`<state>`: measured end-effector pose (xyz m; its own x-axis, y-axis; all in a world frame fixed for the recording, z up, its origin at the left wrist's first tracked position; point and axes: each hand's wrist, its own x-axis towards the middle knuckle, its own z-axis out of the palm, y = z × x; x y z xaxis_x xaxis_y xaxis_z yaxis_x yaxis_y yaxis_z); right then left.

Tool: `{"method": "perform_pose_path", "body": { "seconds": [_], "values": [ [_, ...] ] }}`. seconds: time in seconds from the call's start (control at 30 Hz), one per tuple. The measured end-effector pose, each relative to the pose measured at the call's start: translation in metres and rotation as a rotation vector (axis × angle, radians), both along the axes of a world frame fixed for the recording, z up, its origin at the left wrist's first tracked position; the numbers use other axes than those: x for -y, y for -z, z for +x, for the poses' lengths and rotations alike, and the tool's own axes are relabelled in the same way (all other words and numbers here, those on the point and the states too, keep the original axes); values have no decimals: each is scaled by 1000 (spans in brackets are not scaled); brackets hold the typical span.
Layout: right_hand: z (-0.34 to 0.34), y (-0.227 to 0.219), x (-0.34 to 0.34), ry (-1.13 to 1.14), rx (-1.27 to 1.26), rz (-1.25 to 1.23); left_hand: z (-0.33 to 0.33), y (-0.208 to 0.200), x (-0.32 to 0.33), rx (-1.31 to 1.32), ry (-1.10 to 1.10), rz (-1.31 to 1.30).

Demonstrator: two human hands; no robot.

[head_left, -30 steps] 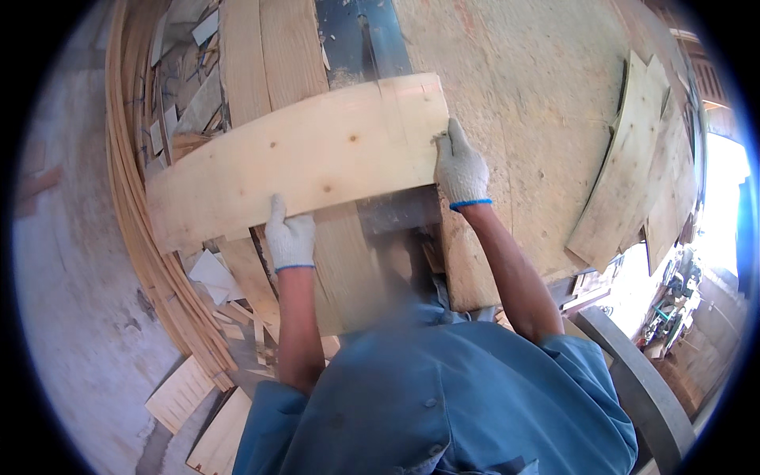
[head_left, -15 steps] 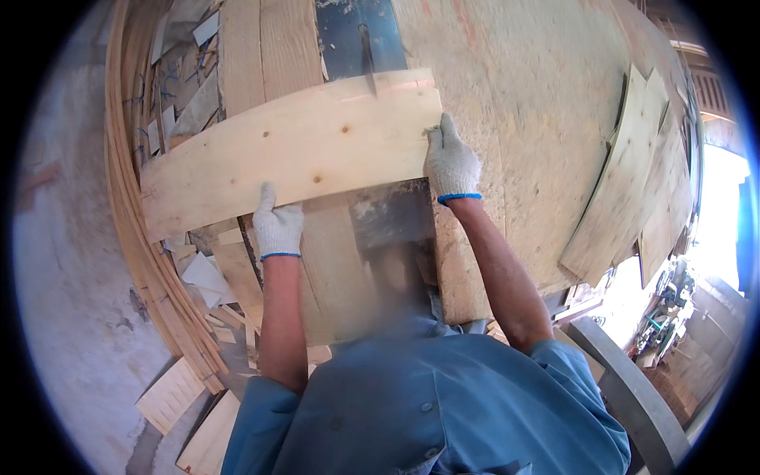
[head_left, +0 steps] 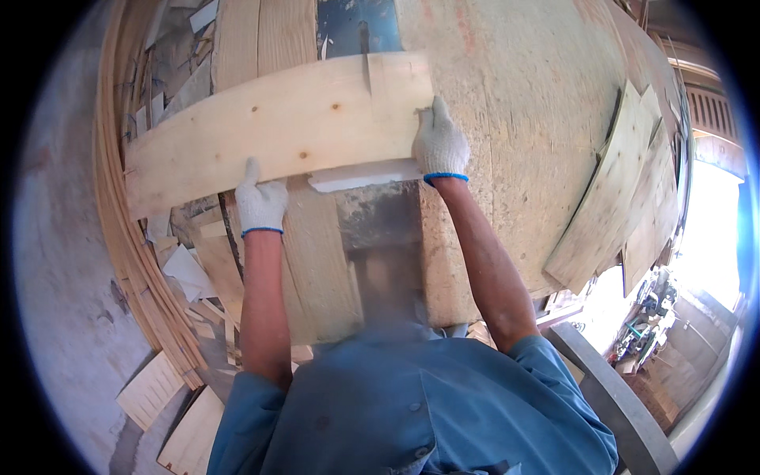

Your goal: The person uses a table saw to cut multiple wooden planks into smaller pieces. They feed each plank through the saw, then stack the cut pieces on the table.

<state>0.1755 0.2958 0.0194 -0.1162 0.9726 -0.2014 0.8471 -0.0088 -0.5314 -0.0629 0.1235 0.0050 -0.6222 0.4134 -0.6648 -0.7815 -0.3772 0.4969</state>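
A pale, knotty plywood board (head_left: pixel 277 119) lies across the wooden worktable, between my two gloved hands. My left hand (head_left: pixel 262 204) closes on its near edge left of the middle, thumb on top. At the board's right end, my right hand (head_left: pixel 442 144) grips the near corner with the thumb pointing forward. A thin dark blade (head_left: pixel 364 38) stands in the blue metal plate (head_left: pixel 384 22) beyond the board. From the blade a narrow slit runs into the board's far edge. Beneath the near edge a white strip (head_left: pixel 368 176) shows.
Long thin wood strips (head_left: pixel 119 222) run along the left side, with loose offcuts (head_left: pixel 188 273) beside them. Several thin sheets (head_left: pixel 606 190) lean at the table's right. A grey metal beam (head_left: pixel 613 396) stands at the lower right.
Both hands and the board have moved forward, away from me. The slit reaches further into the board, and the white strip has come into view under its near edge.
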Motion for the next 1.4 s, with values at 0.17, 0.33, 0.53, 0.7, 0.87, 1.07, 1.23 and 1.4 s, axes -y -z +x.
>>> {"method": "perform_pose_path", "body": {
  "seconds": [0.17,0.33,0.53,0.7,0.87,1.07,1.23,1.4],
  "values": [
    [-11,-8,-11,5,24,-13,-8,3,-15,-19,-10,-12],
    [-15,-7,-18,-41,57,13,-12,5,-22,-16,-1,25],
    [-17,0,-24,-64,51,46,-17,14,-27,-30,-16,21],
    [-19,-2,-26,-40,51,58,-26,28,-27,-56,3,7],
    [-19,-5,-36,-27,45,74,-23,21,-40,-19,3,-73],
    [-3,26,-21,-134,30,157,-44,78,-5,-460,302,30],
    [73,-4,133,-36,-15,14,70,-9,126,-34,48,-44],
    [83,-16,147,-123,45,-10,93,-23,172,71,-51,-94]
  ]
}}
